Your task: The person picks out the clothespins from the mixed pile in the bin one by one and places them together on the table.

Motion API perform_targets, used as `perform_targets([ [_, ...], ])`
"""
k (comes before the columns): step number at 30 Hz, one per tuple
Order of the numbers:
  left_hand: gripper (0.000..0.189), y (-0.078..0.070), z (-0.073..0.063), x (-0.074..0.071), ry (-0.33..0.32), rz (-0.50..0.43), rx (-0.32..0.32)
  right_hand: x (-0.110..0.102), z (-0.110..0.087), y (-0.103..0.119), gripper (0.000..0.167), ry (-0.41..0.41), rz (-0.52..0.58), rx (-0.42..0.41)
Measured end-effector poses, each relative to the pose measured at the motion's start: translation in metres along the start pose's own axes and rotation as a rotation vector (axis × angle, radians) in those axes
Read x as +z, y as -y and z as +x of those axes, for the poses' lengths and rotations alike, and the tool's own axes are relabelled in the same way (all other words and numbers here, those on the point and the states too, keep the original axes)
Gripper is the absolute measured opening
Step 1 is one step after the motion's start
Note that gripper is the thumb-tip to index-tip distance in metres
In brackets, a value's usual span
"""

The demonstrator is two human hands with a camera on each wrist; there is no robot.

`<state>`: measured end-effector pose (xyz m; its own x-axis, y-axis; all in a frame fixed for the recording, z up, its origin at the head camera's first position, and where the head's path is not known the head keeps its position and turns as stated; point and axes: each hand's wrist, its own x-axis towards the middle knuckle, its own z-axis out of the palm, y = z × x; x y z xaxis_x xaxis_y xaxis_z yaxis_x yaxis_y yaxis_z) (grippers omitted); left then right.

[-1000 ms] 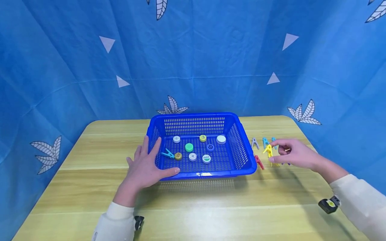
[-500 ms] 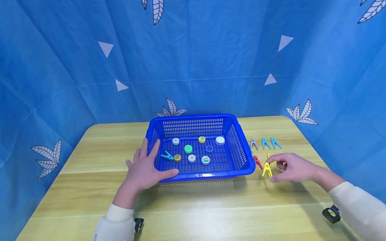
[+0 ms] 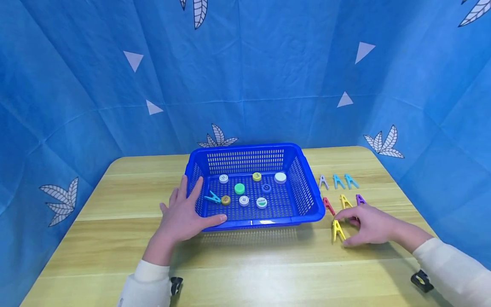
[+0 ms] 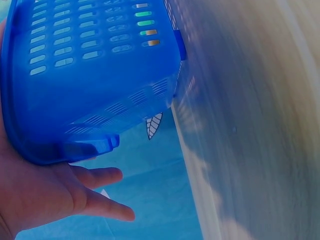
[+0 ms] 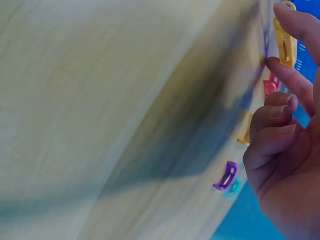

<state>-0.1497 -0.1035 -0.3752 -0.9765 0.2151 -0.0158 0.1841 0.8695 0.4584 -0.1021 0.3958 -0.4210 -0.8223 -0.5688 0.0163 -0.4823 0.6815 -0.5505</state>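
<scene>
My left hand (image 3: 183,217) rests on the near left corner of a blue plastic basket (image 3: 264,222), fingers spread straight and thumb along the front rim. Its outstretched fingers also show below the basket's rim in the left wrist view. Between thumb and index finger, my right hand (image 3: 372,224) pinches a yellow clothespin (image 3: 338,230) low over the table, right of the basket. In the right wrist view that clothespin (image 5: 286,42) lies between the two fingertips. Whether it touches the tabletop, I cannot tell. The other fingers of this hand are curled in.
Inside the basket lie several bottle caps, among them a green cap (image 3: 239,189), and a light-blue clothespin (image 3: 212,197). Right of it are a red clothespin (image 3: 328,206), another yellow clothespin (image 3: 345,201), a purple clothespin (image 3: 359,199), a grey one and two blue ones.
My right hand has come nearer along the table's right side, carrying the yellow clothespin from beside the other clothespins to a spot in front of them. My left hand has stayed on the basket.
</scene>
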Motion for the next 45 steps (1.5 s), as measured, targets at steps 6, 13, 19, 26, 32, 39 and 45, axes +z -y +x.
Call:
perform_targets([
  [6, 0.132, -0.0003, 0.0002, -0.0019, -0.002, 0.003, 0.000, -0.0039, -0.0028, 0.0037, 0.057, 0.003, -0.085, 0.023],
  [13, 0.130, -0.0013, 0.0010, -0.0028, 0.007, 0.023, 0.003, -0.0027, -0.0040, 0.0047, 0.058, 0.001, -0.181, 0.030],
  [19, 0.128, -0.0016, 0.0013, -0.0032, 0.013, 0.033, 0.001, -0.0003, -0.0046, 0.0049, 0.057, -0.002, -0.220, 0.029],
  [26, 0.129, -0.0015, 0.0022, -0.0027, 0.013, 0.042, 0.005, 0.0005, -0.0049, 0.0032, 0.058, -0.002, -0.221, 0.048],
  [32, 0.131, -0.0005, 0.0017, -0.0041, 0.010, 0.046, 0.009, 0.0014, -0.0050, 0.0013, 0.059, -0.001, -0.216, 0.069],
  [39, 0.128, -0.0014, 0.0007, -0.0050, 0.010, 0.042, 0.007, 0.0014, -0.0047, 0.0018, 0.059, -0.003, -0.194, 0.078],
  [45, 0.131, -0.0015, 0.0014, -0.0039, 0.009, 0.041, 0.005, 0.0017, -0.0067, -0.0006, 0.057, -0.017, -0.193, 0.074],
])
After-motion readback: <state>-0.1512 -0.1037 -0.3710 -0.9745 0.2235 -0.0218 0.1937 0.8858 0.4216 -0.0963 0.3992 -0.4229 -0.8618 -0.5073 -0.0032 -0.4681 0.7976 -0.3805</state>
